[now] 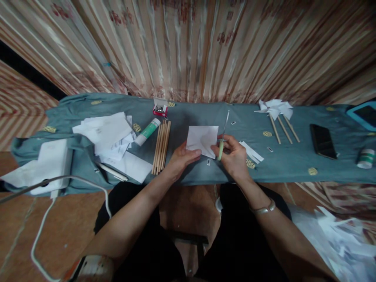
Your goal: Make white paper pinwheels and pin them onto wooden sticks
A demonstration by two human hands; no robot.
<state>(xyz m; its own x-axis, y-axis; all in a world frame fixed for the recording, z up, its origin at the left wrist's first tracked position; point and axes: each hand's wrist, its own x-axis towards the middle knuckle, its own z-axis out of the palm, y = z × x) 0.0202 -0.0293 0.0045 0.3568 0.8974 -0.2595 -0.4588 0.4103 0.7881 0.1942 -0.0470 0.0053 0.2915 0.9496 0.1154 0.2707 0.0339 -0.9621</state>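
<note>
My left hand [181,159] pinches the lower left edge of a white square of paper [202,139] held just above the blue-grey cloth-covered table [293,164]. My right hand [233,156] is closed round the green handle of a pair of scissors [223,135], whose thin blades point away from me beside the paper's right edge. A bundle of wooden sticks [161,147] lies just left of my left hand. A green and white glue tube [147,131] lies beside the sticks.
A pile of white paper sheets [108,135] and a white box [53,158] with a cable sit at left. A red pin box [160,110] is at the back. Finished paper pinwheels [276,109] on sticks, a black phone [322,141] and a tape roll [366,158] lie right. Paper scraps [340,239] litter the floor.
</note>
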